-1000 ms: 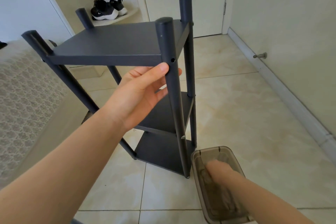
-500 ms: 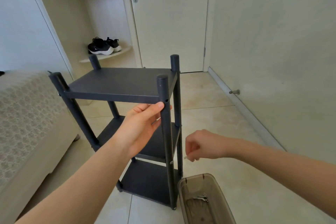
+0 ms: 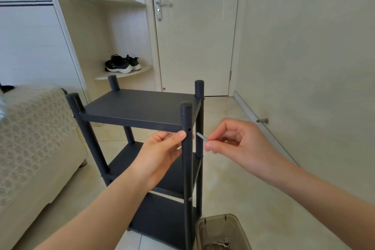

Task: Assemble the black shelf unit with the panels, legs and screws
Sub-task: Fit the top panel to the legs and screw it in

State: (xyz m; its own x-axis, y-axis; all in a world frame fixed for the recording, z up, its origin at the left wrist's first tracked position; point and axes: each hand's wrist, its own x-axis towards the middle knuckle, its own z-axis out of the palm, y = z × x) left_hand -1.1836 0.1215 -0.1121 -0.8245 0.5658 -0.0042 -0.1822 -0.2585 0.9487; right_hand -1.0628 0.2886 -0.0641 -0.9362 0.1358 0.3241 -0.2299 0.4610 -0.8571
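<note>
On the tiled floor (image 3: 233, 189), towards its left edge beside the bed (image 3: 30, 138), stands the black shelf unit (image 3: 140, 107), upright, with three panels seated between four legs. Its near right leg (image 3: 187, 168) shows an unfilled screw hole (image 3: 189, 129) level with the top panel (image 3: 129, 122). The left hand (image 3: 160, 152) grips this leg just below the hole, thumb on the front and fingers wrapped behind. The right hand (image 3: 239, 144) pinches a small silver screw (image 3: 202, 136) between thumb and forefinger, its free end aimed at the hole and just short of it, not touching. To seat it well, the screw should probably enter square to the leg, the left hand bracing leg against panel so the holes align; a slanted start risks cross-threading. A clear plastic container (image 3: 215, 217) holding spare screws (image 3: 222, 243) sits on the floor near the foot of that leg. A closed door (image 3: 194, 36) lies beyond, and shoes (image 3: 121, 64) rest on a corner shelf (image 3: 125, 74).
</note>
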